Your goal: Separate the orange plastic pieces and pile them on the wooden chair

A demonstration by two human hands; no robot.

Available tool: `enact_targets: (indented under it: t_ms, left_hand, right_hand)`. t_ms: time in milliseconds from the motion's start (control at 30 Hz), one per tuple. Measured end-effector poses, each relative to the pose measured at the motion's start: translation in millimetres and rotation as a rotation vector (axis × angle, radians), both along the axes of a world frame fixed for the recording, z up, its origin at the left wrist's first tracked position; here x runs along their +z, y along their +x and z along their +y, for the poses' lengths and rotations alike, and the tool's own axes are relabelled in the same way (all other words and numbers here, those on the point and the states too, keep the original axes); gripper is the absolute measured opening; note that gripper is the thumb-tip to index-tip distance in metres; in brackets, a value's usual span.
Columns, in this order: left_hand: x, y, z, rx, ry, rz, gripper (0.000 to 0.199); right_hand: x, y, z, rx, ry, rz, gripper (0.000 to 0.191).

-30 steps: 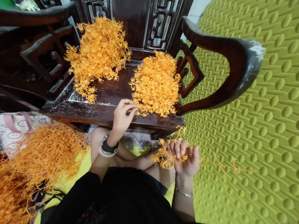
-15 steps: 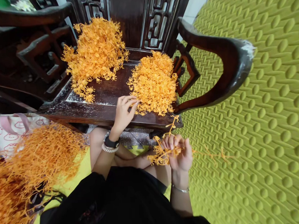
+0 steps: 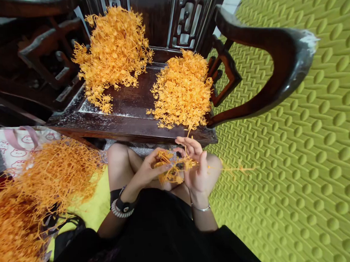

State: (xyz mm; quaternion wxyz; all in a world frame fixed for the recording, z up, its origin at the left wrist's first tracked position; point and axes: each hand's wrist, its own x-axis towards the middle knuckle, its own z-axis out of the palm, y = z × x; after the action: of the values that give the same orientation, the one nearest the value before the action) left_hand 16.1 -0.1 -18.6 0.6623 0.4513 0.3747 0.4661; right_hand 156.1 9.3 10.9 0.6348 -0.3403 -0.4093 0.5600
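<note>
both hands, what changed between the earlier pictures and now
The left hand moved back from the nearer orange pile and took hold of the orange sprigs at the right hand, which shifted inward and opened wider. That pile and the farther orange pile stay on the chair seat.

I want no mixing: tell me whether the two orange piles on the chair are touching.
Apart: the head view shows dark seat between the left pile and the right pile.

A loose tangle of orange sprigs (image 3: 174, 173) with curly tips is held in the left fingers (image 3: 153, 157). Thin, blurred stalks (image 3: 239, 169) are stretched rightward.
</note>
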Motion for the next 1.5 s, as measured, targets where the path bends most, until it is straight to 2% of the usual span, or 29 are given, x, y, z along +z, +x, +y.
enact_targets:
  t_ms: [67,200,433,500,600,667,733,833,1033,1133,1200,1233,1267,1333,1400,1433,1500]
  left_hand:
    - [1.2,-6,-1,0.064,-0.005,-0.01,0.032]
    - [0.7,-15,-4,0.177,-0.01,-0.018,0.027]
    - [-1.8,-15,2,0.326,-0.012,0.006,0.023]
    - [-2.5,-16,3,0.341,-0.013,0.021,0.025]
    - [-4.0,-18,2,0.326,-0.032,0.035,0.026]
    - [-5.1,-21,1,0.31,-0.043,0.044,0.026]
    - [-6.0,-25,0,0.306,-0.047,0.056,0.029]
    - [-7.5,-32,0,0.311,-0.056,0.082,0.031]
    - [-9.4,-44,-2,0.285,-0.066,0.146,0.033]
    - [-9.3,-44,-4,0.224,-0.055,0.196,0.032]
    - [-10.8,-42,-4,0.173,-0.058,0.237,0.03]
    - [-12.1,-40,-4,0.152,-0.06,0.256,0.029]
    - [-13.6,-38,-4,0.135,-0.062,0.271,0.028]
    - [-17.0,-33,-3,0.108,-0.06,0.289,0.027]
    - [-20.1,-28,-3,0.093,-0.052,0.291,0.026]
    - [-21.5,-26,-3,0.087,-0.048,0.291,0.025]
    - [-24.7,-22,-4,0.081,-0.043,0.293,0.023]
  right_hand:
    - [-1.8,2,-2,-0.012,-0.032,0.012,0.03]
    - [-10.4,7,-7,-0.012,-0.223,0.146,0.01]
    - [-27.3,4,-16,0.119,-0.406,0.224,0.016]
    - [-31.0,2,-18,0.191,-0.439,0.255,0.023]
    - [-36.5,0,-21,0.415,-0.534,0.333,0.034]
    - [-39.3,2,-23,0.516,-0.578,0.358,0.032]
    - [-40.8,3,-23,0.518,-0.58,0.342,0.024]
    - [-41.3,5,-23,0.444,-0.553,0.307,0.016]
    - [-47.5,23,-18,0.262,-0.439,0.149,0.024]
    - [-46.7,46,-19,0.047,-0.28,0.038,0.02]
    - [-39.4,58,-23,-0.099,-0.138,-0.037,0.018]
    - [-34.0,60,-26,-0.129,-0.079,-0.072,0.018]
    - [-28.2,59,-30,-0.101,-0.032,-0.133,0.017]
    - [-18.3,48,-38,0.094,0.036,-0.35,0.019]
    - [-14.7,30,-43,0.276,0.1,-0.61,0.041]
    - [-15.7,22,-44,0.317,0.129,-0.72,0.046]
    - [-21.2,10,-43,0.298,0.165,-0.843,0.037]
